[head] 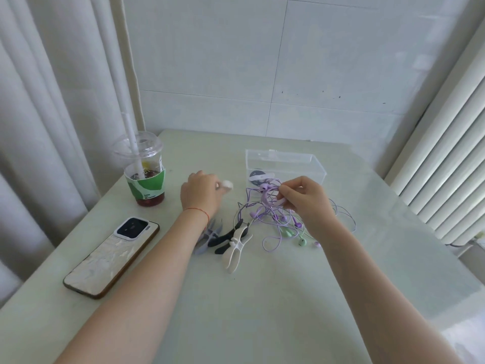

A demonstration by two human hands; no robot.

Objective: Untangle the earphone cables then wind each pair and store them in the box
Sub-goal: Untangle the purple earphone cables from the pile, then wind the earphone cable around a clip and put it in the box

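Note:
A tangle of purple earphone cables lies on the pale table, with green earbuds at its near side. My right hand pinches a purple cable and lifts part of the tangle, an earbud dangling beside my fingers. My left hand is to the left, fingers curled round a small white object. The clear plastic box stands just behind the tangle with a black wound pair inside. White, black and grey-blue cable winders lie between my forearms.
A plastic cup with a straw and green sleeve stands at the left back. A phone lies face down near the left table edge. Curtains hang at the left, a white radiator is on the right, and a tiled wall is behind.

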